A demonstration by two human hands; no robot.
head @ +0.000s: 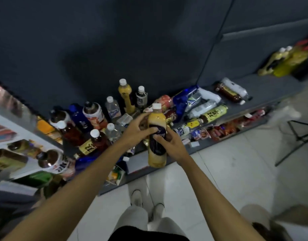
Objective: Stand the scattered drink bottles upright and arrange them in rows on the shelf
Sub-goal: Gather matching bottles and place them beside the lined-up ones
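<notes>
Head view: two hands, left hand (135, 130) and right hand (170, 145), grip one beige bottle (156, 141).

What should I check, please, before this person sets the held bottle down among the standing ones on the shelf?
1. Hold on the milk tea bottle: left hand and right hand both grip it. Ok.
2. Bottle upright, white cap on top. Ok.
3. Cap tightly closed. Cannot tell.
4. Free spot among the standing bottles: they stand crowded and irregular. Cannot tell.
5. Rows formed on the shelf. Not ok.
6. Lying bottles on the right all stood up. Not ok.
</notes>
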